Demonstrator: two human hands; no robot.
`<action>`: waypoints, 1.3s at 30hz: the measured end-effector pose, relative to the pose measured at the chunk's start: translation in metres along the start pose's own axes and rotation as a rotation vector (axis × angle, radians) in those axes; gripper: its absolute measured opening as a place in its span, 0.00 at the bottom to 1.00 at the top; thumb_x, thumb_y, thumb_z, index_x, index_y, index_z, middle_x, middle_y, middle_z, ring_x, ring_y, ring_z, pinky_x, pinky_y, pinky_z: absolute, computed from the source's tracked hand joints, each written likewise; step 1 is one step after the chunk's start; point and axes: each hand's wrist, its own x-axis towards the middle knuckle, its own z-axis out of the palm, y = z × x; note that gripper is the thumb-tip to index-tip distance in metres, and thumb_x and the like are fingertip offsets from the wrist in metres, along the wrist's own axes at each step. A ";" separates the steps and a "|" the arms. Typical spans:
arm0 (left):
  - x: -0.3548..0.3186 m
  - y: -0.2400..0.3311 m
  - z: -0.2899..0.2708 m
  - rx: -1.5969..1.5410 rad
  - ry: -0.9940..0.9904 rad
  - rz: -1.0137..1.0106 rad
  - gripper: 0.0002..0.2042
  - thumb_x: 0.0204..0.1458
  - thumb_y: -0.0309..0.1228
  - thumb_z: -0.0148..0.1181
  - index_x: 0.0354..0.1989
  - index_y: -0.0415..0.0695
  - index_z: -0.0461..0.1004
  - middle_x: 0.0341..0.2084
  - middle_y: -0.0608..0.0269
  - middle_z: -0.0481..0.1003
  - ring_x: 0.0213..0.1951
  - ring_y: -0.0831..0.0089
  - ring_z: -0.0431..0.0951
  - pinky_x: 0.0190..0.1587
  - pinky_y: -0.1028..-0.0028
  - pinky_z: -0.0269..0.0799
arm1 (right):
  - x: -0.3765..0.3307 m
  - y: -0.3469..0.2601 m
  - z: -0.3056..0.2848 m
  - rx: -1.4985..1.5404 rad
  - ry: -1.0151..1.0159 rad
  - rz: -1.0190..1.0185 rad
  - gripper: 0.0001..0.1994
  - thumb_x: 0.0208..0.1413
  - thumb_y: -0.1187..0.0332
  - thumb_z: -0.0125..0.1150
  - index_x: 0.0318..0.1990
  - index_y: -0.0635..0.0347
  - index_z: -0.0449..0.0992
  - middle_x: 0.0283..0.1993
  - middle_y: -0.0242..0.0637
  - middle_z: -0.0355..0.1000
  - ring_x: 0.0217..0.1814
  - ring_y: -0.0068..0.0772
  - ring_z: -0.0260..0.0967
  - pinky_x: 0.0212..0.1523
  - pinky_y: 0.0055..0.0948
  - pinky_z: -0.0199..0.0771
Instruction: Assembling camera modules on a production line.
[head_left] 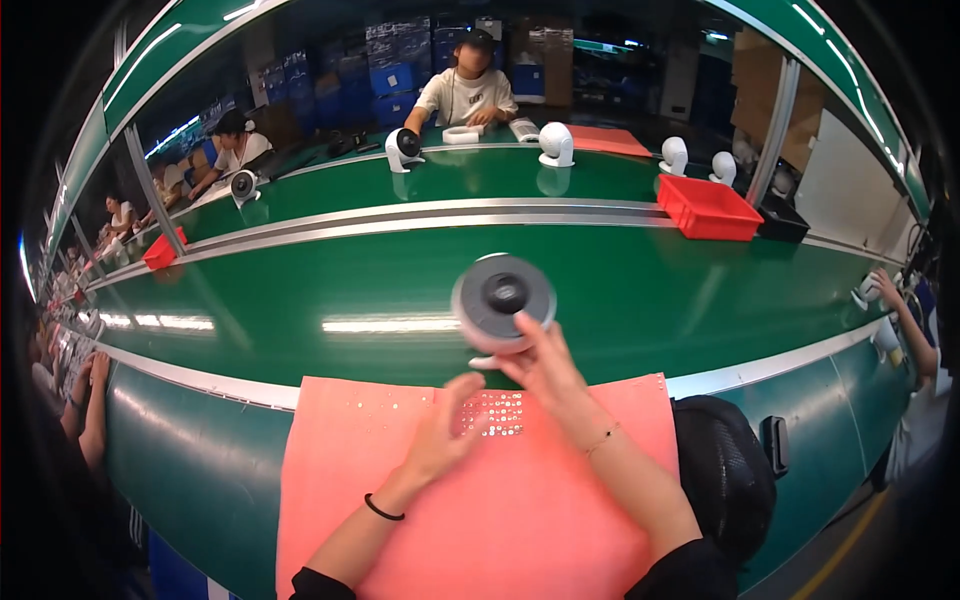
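Pinching rim of round grey fan head [503, 298] with right hand [540, 365]; left hand [445, 425] spread, empty; we are judging it light, rigid, best held by rim

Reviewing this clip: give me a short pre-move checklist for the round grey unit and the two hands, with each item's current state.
1. Right hand has contact with the grey unit: ok, fingers touch its lower edge.
2. Firm grip on the unit: cannot tell, the picture is blurred there.
3. Left hand free: ok, it holds nothing visible and hovers over the pink mat.
4. Small screws kept on the mat: ok, they lie in a cluster near its far edge.
5. Green belt around the unit bare: ok, nothing lies close to it.
6. Unit resting on the belt or lifted: cannot tell.
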 end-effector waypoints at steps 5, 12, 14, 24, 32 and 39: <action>-0.003 0.008 0.005 0.576 -0.193 0.301 0.20 0.46 0.36 0.58 0.48 0.42 0.68 0.51 0.49 0.67 0.54 0.57 0.66 0.56 0.61 0.60 | 0.026 -0.010 -0.046 -0.066 0.288 -0.054 0.40 0.49 0.55 0.63 0.57 0.56 0.39 0.52 0.47 0.57 0.47 0.39 0.66 0.45 0.41 0.73; -0.008 0.009 -0.001 0.528 -0.201 0.255 0.19 0.47 0.36 0.57 0.48 0.45 0.69 0.53 0.49 0.66 0.56 0.56 0.65 0.57 0.61 0.58 | 0.009 0.028 -0.027 -0.498 -0.010 0.033 0.20 0.53 0.64 0.56 0.52 0.57 0.62 0.40 0.39 0.72 0.33 0.27 0.71 0.38 0.28 0.74; -0.005 0.009 0.003 0.510 -0.159 0.299 0.16 0.46 0.33 0.58 0.44 0.43 0.71 0.49 0.50 0.68 0.52 0.56 0.67 0.54 0.61 0.61 | 0.010 0.043 -0.032 -0.881 -0.159 -0.154 0.11 0.52 0.65 0.56 0.39 0.60 0.72 0.38 0.38 0.74 0.31 0.23 0.71 0.37 0.26 0.72; 0.001 0.007 0.000 0.391 -0.104 0.375 0.12 0.41 0.27 0.60 0.36 0.41 0.73 0.37 0.55 0.71 0.40 0.56 0.71 0.44 0.63 0.67 | -0.004 0.054 -0.017 -1.385 -0.274 -0.741 0.05 0.49 0.71 0.52 0.28 0.62 0.74 0.27 0.38 0.68 0.29 0.36 0.67 0.31 0.32 0.68; -0.002 0.007 0.000 0.393 -0.113 0.359 0.11 0.41 0.28 0.60 0.36 0.41 0.73 0.37 0.54 0.71 0.40 0.55 0.71 0.44 0.63 0.67 | -0.005 0.056 -0.016 -1.349 -0.294 -0.710 0.05 0.49 0.72 0.52 0.28 0.62 0.74 0.27 0.38 0.67 0.30 0.35 0.66 0.31 0.32 0.67; 0.000 0.006 -0.002 0.367 -0.126 0.357 0.11 0.41 0.27 0.60 0.35 0.41 0.73 0.37 0.54 0.71 0.40 0.55 0.71 0.44 0.62 0.67 | -0.004 0.054 -0.014 -1.351 -0.298 -0.705 0.05 0.49 0.72 0.52 0.28 0.62 0.73 0.27 0.38 0.67 0.30 0.35 0.66 0.31 0.31 0.67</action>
